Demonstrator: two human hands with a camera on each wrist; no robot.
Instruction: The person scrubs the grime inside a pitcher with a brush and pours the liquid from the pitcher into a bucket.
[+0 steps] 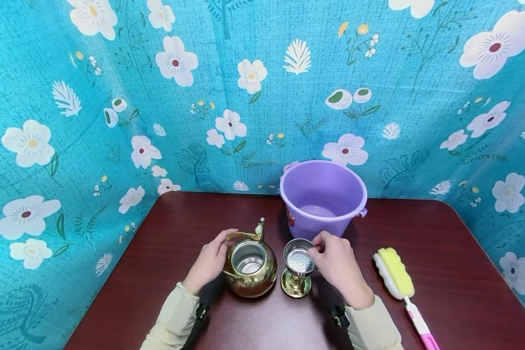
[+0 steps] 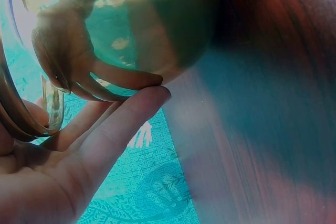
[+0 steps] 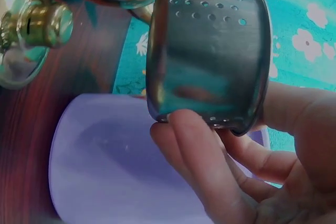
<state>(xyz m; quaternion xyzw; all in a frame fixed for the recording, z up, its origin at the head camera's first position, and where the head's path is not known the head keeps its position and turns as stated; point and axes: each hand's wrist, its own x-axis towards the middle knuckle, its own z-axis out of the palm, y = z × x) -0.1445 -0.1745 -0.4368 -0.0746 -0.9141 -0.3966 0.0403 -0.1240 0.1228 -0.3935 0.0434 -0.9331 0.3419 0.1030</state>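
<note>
A shiny gold teapot (image 1: 253,279) stands uncovered on the table, its steel inside showing. My left hand (image 1: 210,262) holds it at its left side by the handle (image 2: 52,114), with fingers (image 2: 126,116) against the round body. To the right, my right hand (image 1: 339,262) pinches a steel tea strainer (image 1: 299,260) by its wall between thumb and fingers. Small holes pierce the strainer (image 3: 210,61), whose mouth faces up. Just below it in the head view lies the gold lid (image 1: 295,288) with its knob; the right wrist view shows the lid (image 3: 39,30) apart from the strainer.
Behind the strainer stands a purple bucket (image 1: 319,216), close to the right hand. A yellow and white sponge brush (image 1: 395,277) with a pink-ended handle lies on the right of the dark red table (image 1: 192,211). Flowered blue cloth (image 1: 245,121) hangs behind and at both sides.
</note>
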